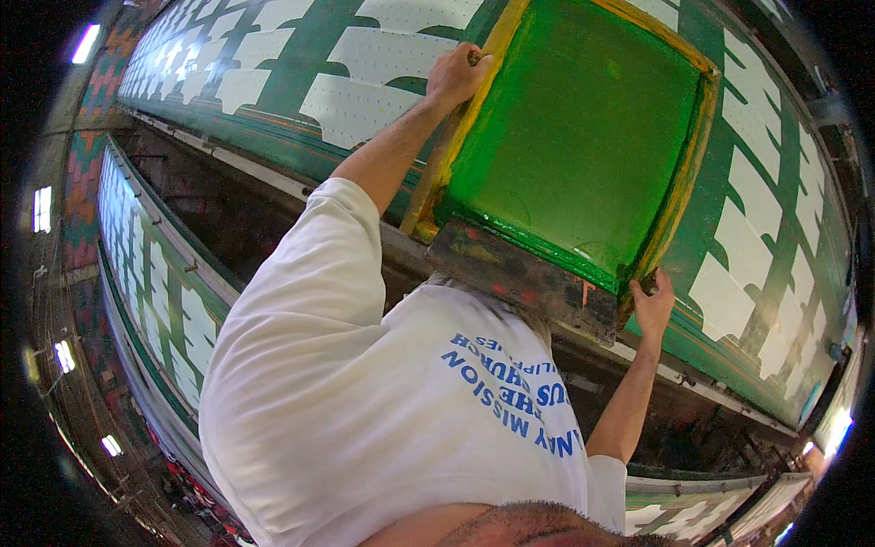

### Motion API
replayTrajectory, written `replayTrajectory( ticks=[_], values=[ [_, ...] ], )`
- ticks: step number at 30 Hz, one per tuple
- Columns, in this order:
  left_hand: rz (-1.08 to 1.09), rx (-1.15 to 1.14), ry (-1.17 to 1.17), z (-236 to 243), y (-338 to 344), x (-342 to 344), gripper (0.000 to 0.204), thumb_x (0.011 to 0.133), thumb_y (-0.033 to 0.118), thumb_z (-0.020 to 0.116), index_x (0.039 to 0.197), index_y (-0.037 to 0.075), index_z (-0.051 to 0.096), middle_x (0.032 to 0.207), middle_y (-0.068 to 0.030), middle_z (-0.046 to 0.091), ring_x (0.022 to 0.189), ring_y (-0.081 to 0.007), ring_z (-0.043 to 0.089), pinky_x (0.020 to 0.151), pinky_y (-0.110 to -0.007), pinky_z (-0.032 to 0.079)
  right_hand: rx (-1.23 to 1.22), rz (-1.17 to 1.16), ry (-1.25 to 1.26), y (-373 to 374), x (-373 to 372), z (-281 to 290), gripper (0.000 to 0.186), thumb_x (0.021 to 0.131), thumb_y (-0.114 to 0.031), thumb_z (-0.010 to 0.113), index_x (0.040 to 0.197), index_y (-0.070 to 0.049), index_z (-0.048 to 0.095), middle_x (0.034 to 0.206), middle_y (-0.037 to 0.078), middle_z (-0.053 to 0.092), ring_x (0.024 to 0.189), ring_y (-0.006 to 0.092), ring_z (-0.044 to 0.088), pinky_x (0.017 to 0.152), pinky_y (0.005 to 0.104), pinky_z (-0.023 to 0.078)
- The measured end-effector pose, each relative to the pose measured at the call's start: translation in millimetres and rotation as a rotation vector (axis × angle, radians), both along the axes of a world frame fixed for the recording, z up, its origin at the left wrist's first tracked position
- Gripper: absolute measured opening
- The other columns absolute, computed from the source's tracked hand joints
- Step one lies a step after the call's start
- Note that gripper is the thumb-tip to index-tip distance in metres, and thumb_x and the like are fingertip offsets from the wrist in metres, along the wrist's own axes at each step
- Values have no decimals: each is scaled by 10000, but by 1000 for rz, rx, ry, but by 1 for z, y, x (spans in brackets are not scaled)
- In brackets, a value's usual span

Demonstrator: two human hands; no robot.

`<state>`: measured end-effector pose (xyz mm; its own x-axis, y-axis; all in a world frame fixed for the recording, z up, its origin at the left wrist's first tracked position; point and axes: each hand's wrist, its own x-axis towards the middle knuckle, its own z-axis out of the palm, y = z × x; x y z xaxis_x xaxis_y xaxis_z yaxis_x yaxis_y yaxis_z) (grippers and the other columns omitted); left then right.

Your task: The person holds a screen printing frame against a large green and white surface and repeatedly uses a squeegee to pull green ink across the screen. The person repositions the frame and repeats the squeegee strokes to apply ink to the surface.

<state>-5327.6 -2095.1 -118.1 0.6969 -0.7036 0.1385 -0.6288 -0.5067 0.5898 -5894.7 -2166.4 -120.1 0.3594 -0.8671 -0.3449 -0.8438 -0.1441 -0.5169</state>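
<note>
A square screen frame (487, 73) with yellow-stained edges and a glossy green mesh (570, 137) lies over the long printing table (255, 109) at the top centre. My left hand (456, 75) grips the frame's upper left side, fingers curled round the edge. My right hand (652, 296) holds the frame near its lower right corner, with fingertips partly hidden. Wet green ink lines the lower edge of the mesh. A dark, stained board (519, 273) runs along that edge, close against my white T-shirt.
White pieces with pale dots (369, 64) form a pattern on the green tabletop either side of the frame. A rail (219, 155) runs along the table's near edge. More long patterned tables (164, 301) stand behind me at left and lower right. Ceiling lights show at the rim.
</note>
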Motion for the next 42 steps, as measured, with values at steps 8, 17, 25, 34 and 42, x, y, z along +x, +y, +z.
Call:
replayTrajectory(
  ticks=[8,17,25,34,42],
  values=[
    [91,160,27,2,-10,-23,521,1002,531,580,1283,94,622,1226,-168,710,1167,-333,670,988,-479,510,1,25,-38,-2,-8,2,739,897,-307,827,1482,27,523,1514,293,491,1430,428,462,1163,519,423],
    [89,261,23,-8,-16,-24,479,1063,486,474,1311,88,571,1275,-164,677,1200,-336,654,1029,-474,506,108,643,-300,76,39,63,647,844,-308,833,1396,-57,606,1459,147,570,1336,364,540,1108,478,459],
    [-205,79,-22,-75,-22,34,492,1089,453,393,1261,19,547,1122,-279,676,1145,-498,620,949,-583,512,-260,837,54,118,107,76,616,716,1,725,1320,-80,637,1261,133,647,1169,346,625,980,463,541],
    [-131,163,-158,-32,-19,3,532,1070,499,406,1233,22,576,1173,-294,685,1135,-491,640,950,-594,506,-173,625,116,71,154,77,266,846,-130,775,1112,-106,763,891,176,741,841,356,721,729,453,555],
    [-158,114,-119,-11,-10,-9,498,1054,510,426,1209,68,595,1167,-246,683,1116,-485,639,969,-588,493,-124,629,116,78,158,85,318,823,-125,761,1140,-100,767,896,175,740,802,372,714,706,460,544]
  ],
)
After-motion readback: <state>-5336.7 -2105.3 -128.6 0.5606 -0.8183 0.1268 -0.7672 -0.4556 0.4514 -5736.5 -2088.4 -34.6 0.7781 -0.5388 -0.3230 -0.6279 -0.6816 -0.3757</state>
